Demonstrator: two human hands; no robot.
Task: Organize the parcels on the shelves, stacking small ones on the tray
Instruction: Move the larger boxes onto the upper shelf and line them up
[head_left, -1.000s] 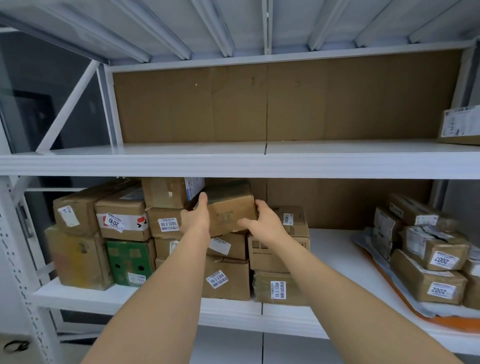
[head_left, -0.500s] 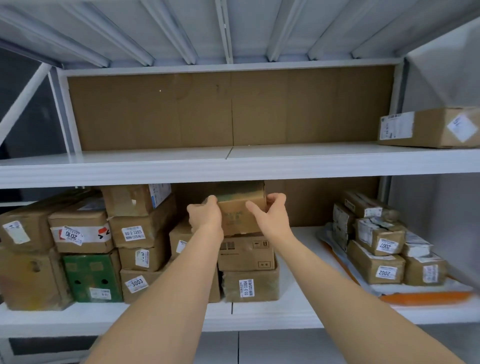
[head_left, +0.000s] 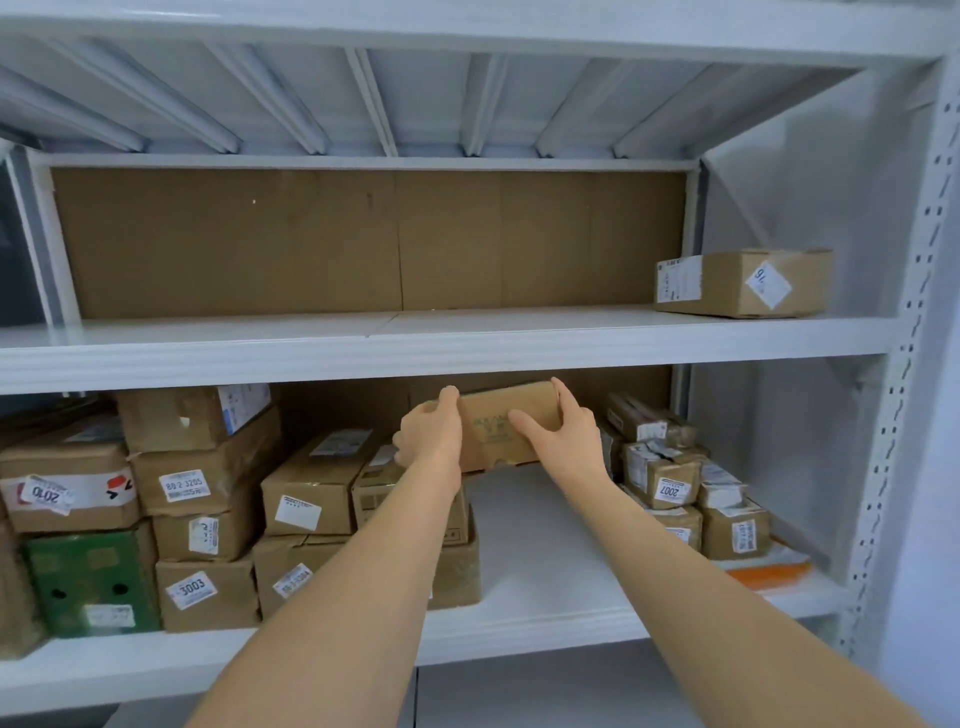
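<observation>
The box (head_left: 506, 423) has come off the stack and moved right since half a second ago; it is now in the air over a bare stretch of the lower shelf (head_left: 540, 545), just under the upper shelf (head_left: 467, 348). Both hands grip it by its ends. The left hand (head_left: 431, 436) is wrapped around the left end, fingers curled behind. The right hand (head_left: 563, 423) clasps the right end, thumb across the front face, fingers over the top edge. Left of and below the left hand stand the stacked parcels (head_left: 311, 493). Right of the right hand, small parcels (head_left: 670, 483) are piled on the tray (head_left: 769, 574).
</observation>
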